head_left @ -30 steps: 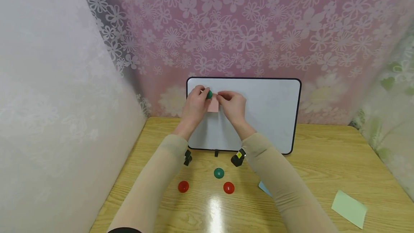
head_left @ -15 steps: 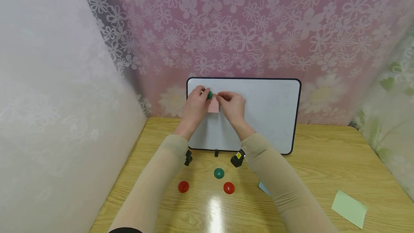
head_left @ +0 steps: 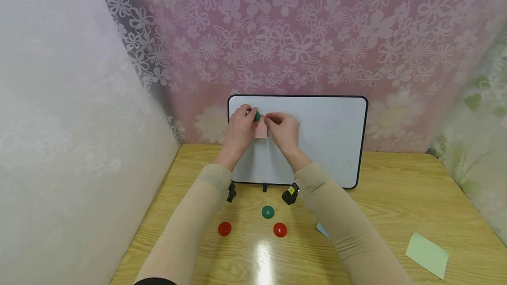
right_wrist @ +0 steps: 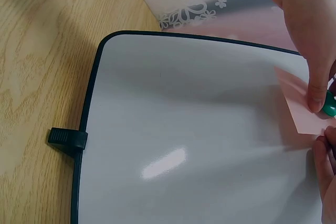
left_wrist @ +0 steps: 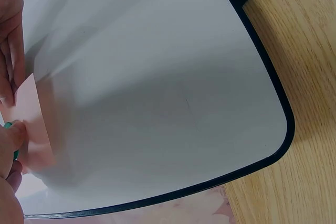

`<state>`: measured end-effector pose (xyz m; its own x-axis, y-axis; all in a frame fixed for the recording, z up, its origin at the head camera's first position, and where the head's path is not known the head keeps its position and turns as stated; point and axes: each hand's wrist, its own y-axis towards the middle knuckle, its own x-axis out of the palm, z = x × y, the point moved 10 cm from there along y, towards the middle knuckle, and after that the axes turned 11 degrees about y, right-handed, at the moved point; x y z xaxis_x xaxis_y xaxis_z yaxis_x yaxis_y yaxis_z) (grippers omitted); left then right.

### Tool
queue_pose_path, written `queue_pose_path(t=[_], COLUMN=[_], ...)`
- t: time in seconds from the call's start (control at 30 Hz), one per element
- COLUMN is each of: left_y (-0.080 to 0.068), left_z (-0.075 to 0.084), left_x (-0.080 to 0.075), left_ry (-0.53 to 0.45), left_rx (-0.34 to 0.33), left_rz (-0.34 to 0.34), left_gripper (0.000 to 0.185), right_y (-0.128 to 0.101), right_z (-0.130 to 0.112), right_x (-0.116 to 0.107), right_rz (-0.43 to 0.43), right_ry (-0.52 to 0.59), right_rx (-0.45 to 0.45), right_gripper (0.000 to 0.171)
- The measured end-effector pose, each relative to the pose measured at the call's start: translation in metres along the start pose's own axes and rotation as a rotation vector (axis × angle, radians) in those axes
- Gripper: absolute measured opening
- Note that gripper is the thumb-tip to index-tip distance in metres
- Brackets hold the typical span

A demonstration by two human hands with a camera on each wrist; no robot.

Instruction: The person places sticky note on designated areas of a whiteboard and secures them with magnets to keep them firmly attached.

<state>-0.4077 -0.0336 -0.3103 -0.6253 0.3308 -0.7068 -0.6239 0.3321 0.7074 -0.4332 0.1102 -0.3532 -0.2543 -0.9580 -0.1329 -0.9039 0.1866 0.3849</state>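
Observation:
A pink paper note (head_left: 260, 130) lies against the upper left of a white board (head_left: 325, 140) with a dark frame. My left hand (head_left: 239, 131) grips a round green magnet (head_left: 257, 116) at the note's top, its thumb pressing on the paper. With thumb and forefinger my right hand (head_left: 286, 130) pinches the note's upper right edge. In the left wrist view the note (left_wrist: 37, 124) stands partly off the board at its lower edge. The right wrist view shows the green magnet (right_wrist: 329, 104) beside the left thumb.
On the wooden table (head_left: 198, 250) lie another green magnet (head_left: 268, 212), a red magnet (head_left: 224, 228) and a second red one. A pale green note (head_left: 428, 255) lies at right; a blue piece (head_left: 323, 230) is partly under the right sleeve. A small black foot (head_left: 265, 187) supports the board.
Both hands hold nearly the same place, with the magnet and pink note still between them. Only a very slight shift of the whole view shows.

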Motion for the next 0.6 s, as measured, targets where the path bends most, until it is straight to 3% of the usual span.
queue_pose_path(t=[0.6], left_y=[0.0015], left_z=[-0.0012], left_x=[0.0083], left_ry=[0.038], left_rx=[-0.039], left_rz=[-0.068], left_gripper=[0.034], right_y=[0.0003], right_z=[-0.0068], right_x=[0.0016], right_rz=[-0.007], right_ry=[-0.045], right_rx=[-0.045], right_gripper=[0.019])
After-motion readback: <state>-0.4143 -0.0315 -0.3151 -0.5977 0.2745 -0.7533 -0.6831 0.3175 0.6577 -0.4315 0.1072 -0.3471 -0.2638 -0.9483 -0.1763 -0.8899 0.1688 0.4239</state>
